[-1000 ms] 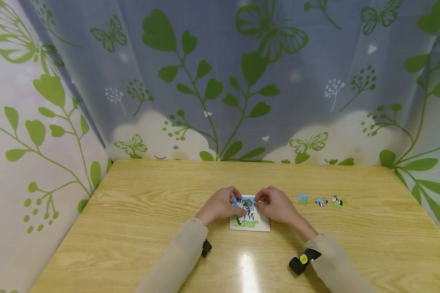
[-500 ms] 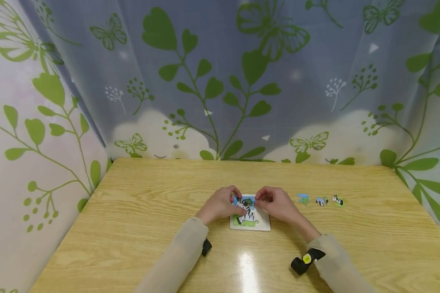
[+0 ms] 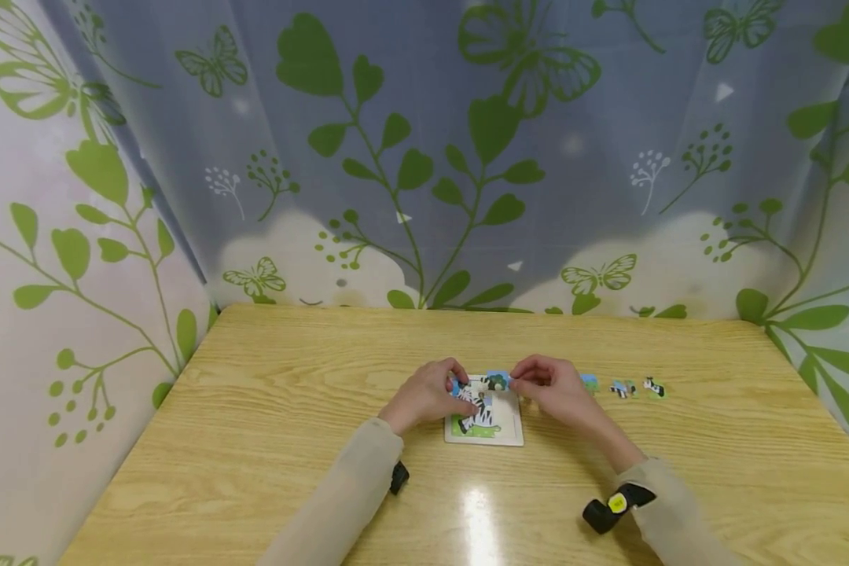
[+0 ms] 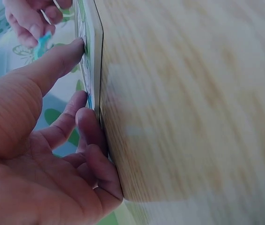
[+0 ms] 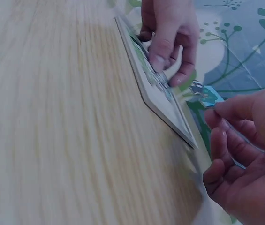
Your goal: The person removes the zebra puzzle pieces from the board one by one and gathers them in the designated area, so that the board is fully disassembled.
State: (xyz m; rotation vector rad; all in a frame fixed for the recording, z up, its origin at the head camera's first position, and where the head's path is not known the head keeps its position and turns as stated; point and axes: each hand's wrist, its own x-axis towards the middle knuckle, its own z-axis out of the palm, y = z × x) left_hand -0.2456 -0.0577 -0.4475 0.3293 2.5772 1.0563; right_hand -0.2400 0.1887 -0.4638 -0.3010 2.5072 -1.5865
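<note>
A small jigsaw puzzle board (image 3: 509,428) with a pale frame lies flat on the table, partly filled with zebra pieces (image 3: 475,420) over green grass. My left hand (image 3: 431,395) rests at its left side, thumb pressing the zebra pieces and index fingertip on the upper left corner; the other fingers bend beside the edge in the left wrist view. Between right thumb and index finger, my right hand (image 3: 550,387) pinches a puzzle piece (image 3: 498,382) with blue sky, a green tree and black-and-white stripes. This piece is raised over the board's upper right part, tilted in the right wrist view.
Right of the board lie several loose puzzle pieces: a blue and green one (image 3: 590,383) partly behind the right hand, a blue striped one (image 3: 619,389) and a black-and-white animal piece (image 3: 654,387). A leaf-patterned curtain (image 3: 424,157) hangs behind the wooden table (image 3: 311,354).
My right hand has moved right, lifting the tree piece from the board's top and baring pale backing. My left hand stays on the board.
</note>
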